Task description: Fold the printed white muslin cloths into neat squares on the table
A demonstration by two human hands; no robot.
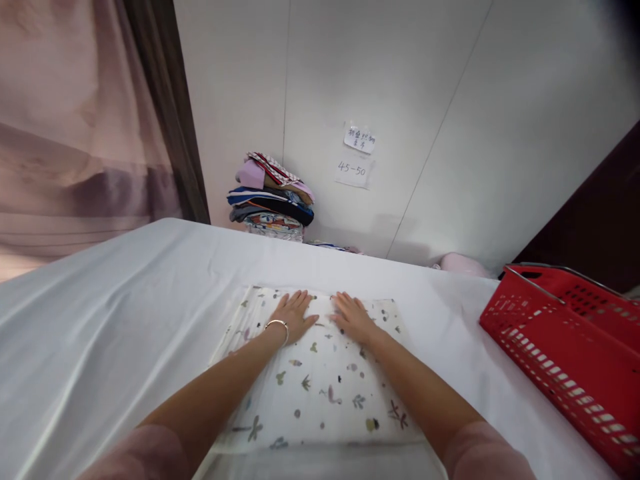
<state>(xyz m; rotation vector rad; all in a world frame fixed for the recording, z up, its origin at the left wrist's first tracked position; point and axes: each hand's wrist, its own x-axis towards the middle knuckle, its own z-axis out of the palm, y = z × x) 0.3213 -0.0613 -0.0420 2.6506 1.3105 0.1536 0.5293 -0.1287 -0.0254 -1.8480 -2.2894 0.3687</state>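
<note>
A white cloth with small printed animals and plants (320, 387) lies flat on the white-covered table (125, 313) in front of me. My left hand (294, 313), with a bracelet on its wrist, rests palm down on the far part of the cloth, fingers stretched out. My right hand (353, 317) lies flat beside it, fingers out too. The two hands are close together, almost touching, near the cloth's far edge. Neither hand holds anything.
A red plastic basket (565, 347) stands at the table's right edge. A stack of folded clothes (273, 197) sits at the far side against the white wall, below two paper notes (356, 157). A pink curtain (75, 127) hangs at the left.
</note>
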